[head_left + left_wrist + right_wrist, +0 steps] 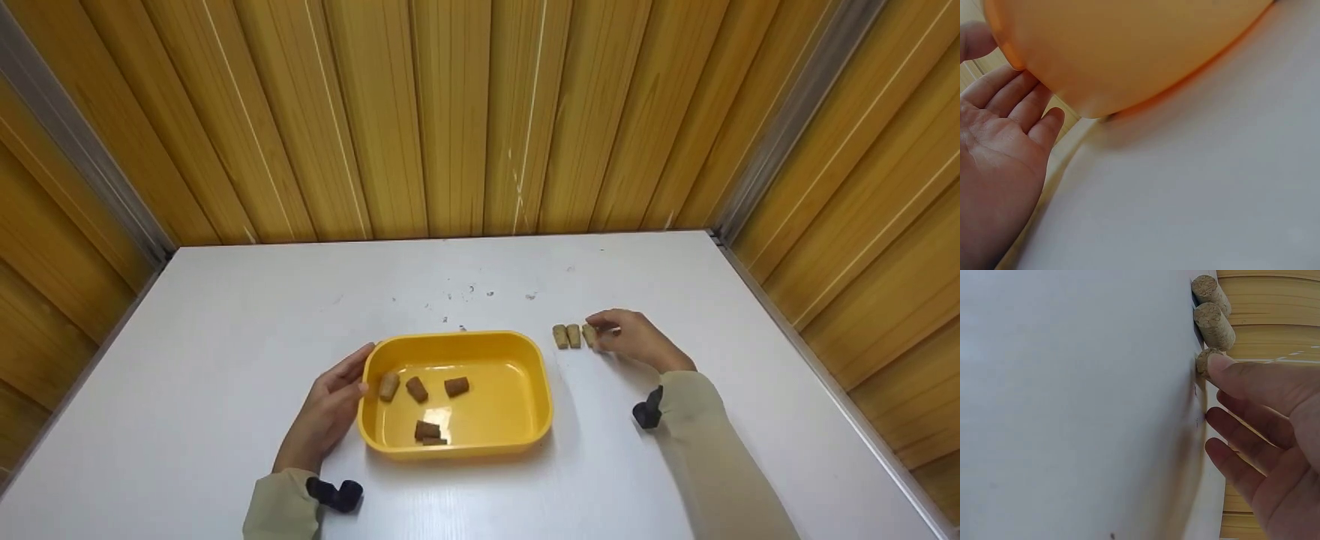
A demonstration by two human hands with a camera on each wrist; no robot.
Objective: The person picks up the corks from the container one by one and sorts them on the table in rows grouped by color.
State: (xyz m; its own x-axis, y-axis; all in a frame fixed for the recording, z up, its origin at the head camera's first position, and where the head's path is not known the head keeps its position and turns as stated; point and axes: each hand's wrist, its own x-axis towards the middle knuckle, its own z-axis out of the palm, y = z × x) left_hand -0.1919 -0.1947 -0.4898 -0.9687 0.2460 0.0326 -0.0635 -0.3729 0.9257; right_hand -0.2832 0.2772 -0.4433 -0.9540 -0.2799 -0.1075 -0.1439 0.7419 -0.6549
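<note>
A yellow tray (pixel 534 397) sits mid-table with several brown corks (pixel 417 389) lying in it. My left hand (pixel 328 405) rests flat against the tray's left wall (pixel 1129 50), fingers straight (pixel 1013 93) and thumb by the rim. Right of the tray, three pale corks stand in a row on the table: the first cork (pixel 559 335) (pixel 1210 292), the second cork (pixel 574 335) (pixel 1214 326) and the third cork (pixel 589 334) (pixel 1204 360). My right hand (pixel 634 339) (pixel 1275 416) curls over the third cork, one fingertip on its end. The other fingers hang loosely beside it.
The white table (pixel 225 337) is boxed in by wooden walls (pixel 465 112) at the back and both sides. Small dark specks (pixel 469 289) mark the table behind the tray. Black wrist mounts (pixel 649 412) sit on both sleeves.
</note>
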